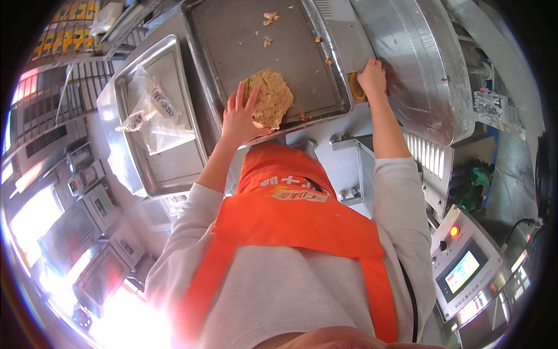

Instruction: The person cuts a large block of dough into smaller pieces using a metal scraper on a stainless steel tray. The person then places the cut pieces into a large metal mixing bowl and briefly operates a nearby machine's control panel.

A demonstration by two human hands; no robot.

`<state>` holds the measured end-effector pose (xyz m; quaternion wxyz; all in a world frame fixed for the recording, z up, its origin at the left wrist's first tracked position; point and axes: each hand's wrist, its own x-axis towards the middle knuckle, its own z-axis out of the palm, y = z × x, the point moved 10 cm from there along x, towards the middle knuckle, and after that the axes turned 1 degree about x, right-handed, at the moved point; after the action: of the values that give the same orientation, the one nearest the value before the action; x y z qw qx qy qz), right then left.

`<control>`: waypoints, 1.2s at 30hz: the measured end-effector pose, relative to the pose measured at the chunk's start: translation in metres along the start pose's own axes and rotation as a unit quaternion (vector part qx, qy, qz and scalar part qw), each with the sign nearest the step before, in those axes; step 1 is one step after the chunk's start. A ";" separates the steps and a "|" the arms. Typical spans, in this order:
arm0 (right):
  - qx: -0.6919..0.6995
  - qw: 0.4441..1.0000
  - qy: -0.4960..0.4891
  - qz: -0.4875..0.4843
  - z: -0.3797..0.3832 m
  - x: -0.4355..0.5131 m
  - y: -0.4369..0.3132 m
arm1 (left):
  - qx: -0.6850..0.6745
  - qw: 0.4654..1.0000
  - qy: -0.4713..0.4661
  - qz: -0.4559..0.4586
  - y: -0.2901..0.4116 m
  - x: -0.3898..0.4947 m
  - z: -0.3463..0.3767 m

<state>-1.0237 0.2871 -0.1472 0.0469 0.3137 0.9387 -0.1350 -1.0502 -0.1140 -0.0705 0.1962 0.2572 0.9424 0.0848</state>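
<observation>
A flat, round tan patty, apparently dough or minced meat, (271, 98) lies near the close edge of a large metal tray (287, 56). My left hand (239, 111) rests at the patty's left side, fingers spread, some touching its surface. Small crumbs (271, 16) of similar stuff are scattered over the tray. To the tray's right, my right hand (372, 78) is at the edge of a metal surface, its fingers bent and partly hidden. Beside it is a yellow ring-shaped object (356, 86), perhaps a roll of tape; whether the hand touches it is unclear.
On the left, a second metal tray (168, 174) holds crumpled clear plastic bags (157, 113). A large stainless-steel machine part (418, 65) stands on the right. Lower right is a control panel (466, 266) with a lit screen and red light. Dark green gloves (477, 183) hang nearby.
</observation>
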 end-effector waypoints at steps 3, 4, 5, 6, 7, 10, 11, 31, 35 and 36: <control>-0.011 1.000 -0.007 0.008 0.011 0.013 0.009 | 0.024 0.998 -0.033 0.052 -0.001 0.013 -0.002; -0.012 1.000 -0.018 0.012 0.003 0.010 0.008 | 0.026 0.994 -0.015 0.101 0.005 0.023 -0.004; -0.013 0.999 -0.027 0.022 -0.004 0.006 0.005 | 0.028 0.991 -0.021 0.129 0.002 0.025 -0.005; -0.029 0.996 -0.054 0.065 -0.008 0.005 0.013 | 0.027 0.983 -0.021 0.180 0.012 0.033 -0.010; -0.027 0.994 -0.040 0.099 -0.011 0.005 0.026 | 0.039 0.978 -0.037 0.201 0.016 0.043 -0.010; 0.044 0.996 -0.018 0.069 -0.008 0.012 0.022 | 0.069 0.971 -0.052 0.222 0.025 0.054 -0.025; 0.066 0.996 -0.023 0.046 -0.004 0.011 0.022 | 0.087 0.972 -0.066 0.210 0.027 0.057 -0.025; 0.235 0.961 0.139 0.043 -0.111 -0.145 -0.076 | -0.008 0.993 0.021 0.117 0.008 0.069 -0.026; 0.217 0.967 0.131 0.030 -0.066 -0.118 -0.113 | -0.030 0.995 0.011 0.094 0.015 0.067 -0.028; 0.242 0.961 0.134 0.020 -0.051 -0.112 -0.112 | -0.048 0.994 0.016 0.099 0.018 0.065 -0.029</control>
<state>-1.0015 0.1508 -0.0536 -0.1542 0.3501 0.8689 -0.3140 -1.1052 -0.0663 -0.0608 0.1838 0.3379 0.9103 0.1528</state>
